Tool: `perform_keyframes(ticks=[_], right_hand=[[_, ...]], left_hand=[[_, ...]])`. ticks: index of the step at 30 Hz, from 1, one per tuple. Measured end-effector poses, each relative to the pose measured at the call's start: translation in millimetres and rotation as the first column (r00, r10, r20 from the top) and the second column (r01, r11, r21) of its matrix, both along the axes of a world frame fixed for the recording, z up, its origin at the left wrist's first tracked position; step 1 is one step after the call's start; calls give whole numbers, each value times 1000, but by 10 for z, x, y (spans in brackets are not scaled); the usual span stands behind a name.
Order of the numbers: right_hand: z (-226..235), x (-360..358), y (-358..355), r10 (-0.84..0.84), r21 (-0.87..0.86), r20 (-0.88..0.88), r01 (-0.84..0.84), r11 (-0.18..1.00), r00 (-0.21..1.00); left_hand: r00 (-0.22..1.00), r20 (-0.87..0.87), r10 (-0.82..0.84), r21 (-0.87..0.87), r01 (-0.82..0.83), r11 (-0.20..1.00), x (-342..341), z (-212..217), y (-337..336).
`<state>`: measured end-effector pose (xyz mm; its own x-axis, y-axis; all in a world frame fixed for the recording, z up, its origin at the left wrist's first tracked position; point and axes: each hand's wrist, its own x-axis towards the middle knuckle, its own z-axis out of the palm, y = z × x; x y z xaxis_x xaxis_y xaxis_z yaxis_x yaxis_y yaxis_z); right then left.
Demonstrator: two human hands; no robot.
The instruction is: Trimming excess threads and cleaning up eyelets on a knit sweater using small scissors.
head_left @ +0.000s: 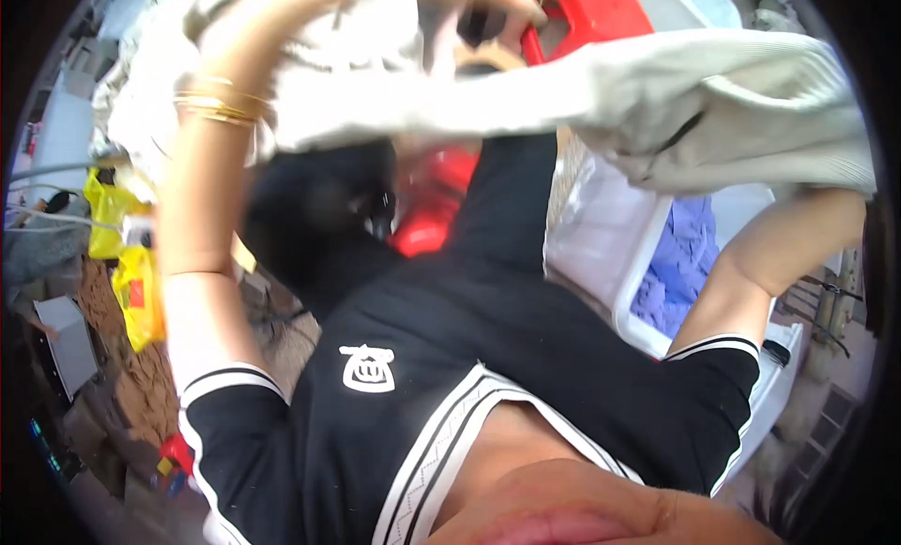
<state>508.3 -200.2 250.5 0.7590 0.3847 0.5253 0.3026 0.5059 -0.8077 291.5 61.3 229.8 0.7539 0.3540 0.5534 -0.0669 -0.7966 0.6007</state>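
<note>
A pale grey-beige garment [694, 113] with ribbed edges and a dark slit is stretched across the upper part of the view. Its right end drapes over my right hand [833, 205], so only the wrist and forearm show and the fingers are hidden. My left arm, with gold bangles at the wrist, goes up and bends right along the top edge. My left hand [507, 3] is smeared by motion and partly cut off, close to a red plastic thing [596, 15]. Whether its fingers grip anything is unclear.
On the right stands a white bin [624, 306] with blue-purple cloth pieces [678, 259]. More pale fabric [155, 104] is heaped at upper left. Yellow plastic bags [139, 296] hang at the left, near cables. A blurred red object [427, 217] shows between my legs.
</note>
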Motion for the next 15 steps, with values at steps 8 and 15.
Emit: perform_keyframes(ticks=[8, 15], right_hand=[[627, 416, 33, -113, 154, 323, 65, 986, 940], [310, 1431, -221, 235, -139, 5, -232, 963, 972]], left_hand=[[748, 222, -626, -635, 598, 489, 1494, -701, -2042], [875, 250, -415, -877, 386, 286, 1196, -223, -809]])
